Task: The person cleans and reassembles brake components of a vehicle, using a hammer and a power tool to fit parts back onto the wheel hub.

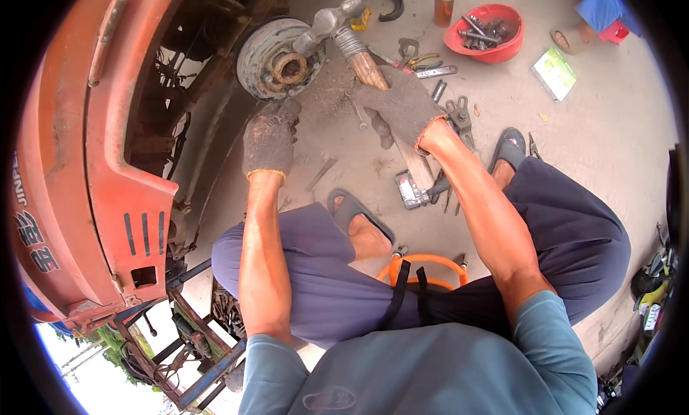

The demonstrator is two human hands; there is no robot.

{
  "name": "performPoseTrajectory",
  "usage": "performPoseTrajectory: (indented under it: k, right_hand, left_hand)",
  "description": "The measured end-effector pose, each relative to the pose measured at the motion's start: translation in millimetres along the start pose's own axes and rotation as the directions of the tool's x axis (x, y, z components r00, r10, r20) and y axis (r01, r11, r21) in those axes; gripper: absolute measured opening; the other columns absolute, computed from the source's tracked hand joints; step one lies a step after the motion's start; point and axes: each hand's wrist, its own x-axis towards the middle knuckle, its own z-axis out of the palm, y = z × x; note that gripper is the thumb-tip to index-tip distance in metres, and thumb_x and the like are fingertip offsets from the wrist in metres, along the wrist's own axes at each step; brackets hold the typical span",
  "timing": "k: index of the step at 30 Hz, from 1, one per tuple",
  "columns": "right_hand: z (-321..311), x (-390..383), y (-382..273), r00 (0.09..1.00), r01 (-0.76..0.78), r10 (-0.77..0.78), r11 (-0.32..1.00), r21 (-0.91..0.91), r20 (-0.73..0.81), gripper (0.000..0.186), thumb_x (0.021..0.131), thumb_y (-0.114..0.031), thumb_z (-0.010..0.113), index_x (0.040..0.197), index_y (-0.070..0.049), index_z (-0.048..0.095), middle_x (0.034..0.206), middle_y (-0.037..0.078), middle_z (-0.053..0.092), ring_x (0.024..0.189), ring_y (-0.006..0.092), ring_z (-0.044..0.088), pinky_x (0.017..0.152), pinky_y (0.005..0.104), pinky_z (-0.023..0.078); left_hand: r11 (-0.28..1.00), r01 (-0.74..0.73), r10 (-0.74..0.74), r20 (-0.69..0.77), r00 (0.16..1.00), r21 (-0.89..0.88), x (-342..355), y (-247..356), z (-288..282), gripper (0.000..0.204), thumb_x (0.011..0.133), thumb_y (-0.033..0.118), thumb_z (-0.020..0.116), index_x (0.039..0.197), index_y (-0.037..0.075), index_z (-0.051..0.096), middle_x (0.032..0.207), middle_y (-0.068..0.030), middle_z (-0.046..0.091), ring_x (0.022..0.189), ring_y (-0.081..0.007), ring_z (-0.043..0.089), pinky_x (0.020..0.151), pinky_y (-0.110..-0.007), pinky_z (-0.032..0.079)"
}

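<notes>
**HAZARDS AND COUNT: HAMMER (369,70) NEAR DRUM (252,62)**

**Hazards, largest item first**
- Vehicle (136,171): a stray blow could dent the orange-red panel, which stands to the left of the work.
- Drum: an off-centre blow could glance off its round, dirty face.
- Hammer: the right hand (398,106) has its grip wrapped around the wooden handle; the head overlaps the drum's right edge in view, and contact cannot be confirmed. A worn or slack glove could let the handle twist.
- Left hand (269,138): fingers curled, just below the drum; whether this grip encloses anything cannot be told. A misjudged swing could crush it, since it lies so near the head.
- Sandals (349,205): open footwear could leave toes exposed to a dropped hammer.

**Count, largest item first**
- Vehicle: 1.
- Drum: 1.
- Hammer: 1.
- Red bowl (502,54): 1, on the floor (610,142); the metal parts (482,31) inside overlap and cannot be counted.
- Gloved hands: 2.
- Sandals on the worker's feet: 2.
- Booklet (555,73): 1.
- Spray can (444,8): 1.
- Curved black shoe (395,6): 1.
</notes>
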Motion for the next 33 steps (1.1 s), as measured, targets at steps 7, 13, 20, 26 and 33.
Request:
performPoseTrajectory:
  k: [7, 13, 20, 26, 33]
  right_hand:
    - [-84, 18, 65, 0.935, -0.030, -0.270, 0.588, -0.808, -0.231, 0.032, 0.088, -0.025, 0.064, 0.115, -0.007, 0.064, 0.083, 0.014, 0.069, 0.072, 0.0288, 0.070, 0.064, 0.0431, 0.057]
    - [-117, 21, 160, 0.930, -0.220, -0.222, 0.302, -0.928, -0.293, 0.024, 0.090, -0.023, 0.060, 0.109, -0.012, 0.070, 0.099, 0.018, 0.072, 0.098, 0.0392, 0.069, 0.086, 0.0502, 0.053]
    - [-87, 20, 111, 0.953, -0.194, -0.153, 0.350, -0.916, -0.260, 0.027, 0.089, -0.021, 0.063, 0.113, -0.011, 0.071, 0.106, 0.015, 0.071, 0.105, 0.0348, 0.067, 0.093, 0.0438, 0.052]
    - [-15, 18, 29, 0.817, 0.474, -0.574, 0.627, -0.618, 0.044, 0.025, 0.086, -0.017, 0.074, 0.109, -0.008, 0.074, 0.103, 0.010, 0.071, 0.095, 0.0254, 0.067, 0.085, 0.0353, 0.052]
    - [23, 10, 15, 0.712, 0.645, -0.682, 0.540, -0.540, 0.168, 0.027, 0.085, -0.020, 0.074, 0.108, -0.006, 0.074, 0.102, 0.014, 0.071, 0.098, 0.0324, 0.066, 0.086, 0.0417, 0.052]
  left_hand:
    - [0.969, -0.119, 0.113, 0.039, 0.993, 0.216, -10, -14, 1, 0.031, 0.098, 0.018, 0.055, 0.119, 0.000, 0.069, 0.093, -0.0123, 0.073, 0.073, -0.0141, 0.067, 0.065, -0.031, 0.053]
    - [0.941, -0.223, 0.169, 0.216, 0.962, 0.254, -29, 5, 6, 0.038, 0.093, 0.023, 0.061, 0.128, 0.009, 0.066, 0.105, -0.0172, 0.071, 0.094, -0.0336, 0.068, 0.085, -0.044, 0.053]
    - [0.782, -0.379, 0.293, 0.244, 0.924, 0.495, -20, -27, 5, 0.036, 0.092, 0.017, 0.061, 0.127, 0.020, 0.068, 0.131, -0.0099, 0.064, 0.112, -0.0321, 0.062, 0.096, -0.041, 0.050]
    - [0.820, -0.512, 0.391, 0.402, 0.828, 0.256, -17, -16, 5, 0.039, 0.091, 0.008, 0.056, 0.126, 0.019, 0.070, 0.131, -0.0095, 0.063, 0.113, -0.0296, 0.063, 0.096, -0.039, 0.051]
    - [0.944, -0.324, 0.324, 0.366, 0.872, -0.064, -13, -41, 3, 0.032, 0.105, 0.016, 0.044, 0.122, 0.001, 0.067, 0.104, -0.0133, 0.074, 0.088, -0.0254, 0.067, 0.081, -0.037, 0.054]
